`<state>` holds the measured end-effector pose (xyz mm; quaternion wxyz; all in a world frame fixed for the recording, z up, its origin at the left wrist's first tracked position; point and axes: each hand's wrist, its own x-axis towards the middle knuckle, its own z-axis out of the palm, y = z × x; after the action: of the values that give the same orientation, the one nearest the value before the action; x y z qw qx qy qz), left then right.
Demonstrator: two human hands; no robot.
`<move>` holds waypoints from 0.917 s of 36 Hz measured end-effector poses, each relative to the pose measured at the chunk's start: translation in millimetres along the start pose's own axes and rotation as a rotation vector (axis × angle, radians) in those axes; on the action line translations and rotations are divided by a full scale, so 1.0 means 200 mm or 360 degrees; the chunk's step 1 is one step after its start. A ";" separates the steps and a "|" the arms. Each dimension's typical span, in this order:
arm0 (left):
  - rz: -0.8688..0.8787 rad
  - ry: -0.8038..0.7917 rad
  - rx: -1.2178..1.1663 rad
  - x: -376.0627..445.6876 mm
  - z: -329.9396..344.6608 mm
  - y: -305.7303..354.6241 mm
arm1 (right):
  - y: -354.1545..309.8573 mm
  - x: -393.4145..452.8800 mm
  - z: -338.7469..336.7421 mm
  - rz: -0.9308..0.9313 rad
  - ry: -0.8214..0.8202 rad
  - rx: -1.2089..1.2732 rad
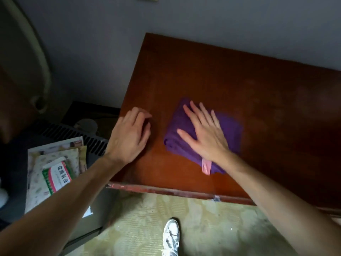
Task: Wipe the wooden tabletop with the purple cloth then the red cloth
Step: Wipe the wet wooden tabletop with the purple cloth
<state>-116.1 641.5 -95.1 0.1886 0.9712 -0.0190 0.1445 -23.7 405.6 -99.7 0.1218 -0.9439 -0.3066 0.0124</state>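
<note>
Two bare forearms reach forward from the bottom edge of the view. The right hand [204,133] lies flat, palm down, fingers straight and spread, thumb angled out to the left. The left hand [129,135] sits just beside it, apart from it, palm down, with its fingers loosely curled under and holding nothing.

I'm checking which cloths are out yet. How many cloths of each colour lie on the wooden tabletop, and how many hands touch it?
Purple cloth: 1
Red cloth: 0 in view
Hands: 2, right hand on the cloth, left hand on the tabletop
Total: 3
</note>
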 end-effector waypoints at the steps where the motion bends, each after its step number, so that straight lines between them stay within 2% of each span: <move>1: -0.0012 -0.0026 0.0009 -0.02 0.00 0.01 | -0.02 -0.12 0.01 -0.0045 -0.0002 -0.0012; 6: 0.0017 -0.0150 0.0045 -0.03 0.02 0.06 | -0.04 -0.44 -0.02 -0.0294 -0.0091 -0.0089; 14: -0.0031 -0.0203 0.0078 0.15 0.07 0.14 | 0.26 -0.14 -0.13 -0.0778 -0.0358 -0.0007; 18: -0.0187 -0.0271 0.0026 0.18 0.11 0.14 | 0.45 0.17 -0.16 -0.0709 -0.0300 -0.0032; 26: -0.0208 -0.0422 0.0122 0.18 0.14 0.16 | 0.79 0.94 -0.22 -0.0677 -0.0248 -0.0156; 33: -0.0228 -0.0484 0.0127 0.19 0.15 0.16 | 0.94 1.41 -0.26 -0.0296 -0.0159 -0.0034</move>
<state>-74.4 601.9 -98.5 0.1545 0.9874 0.0278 -0.0173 317.5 411.4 -79.4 0.0969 -0.9109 -0.3986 0.0448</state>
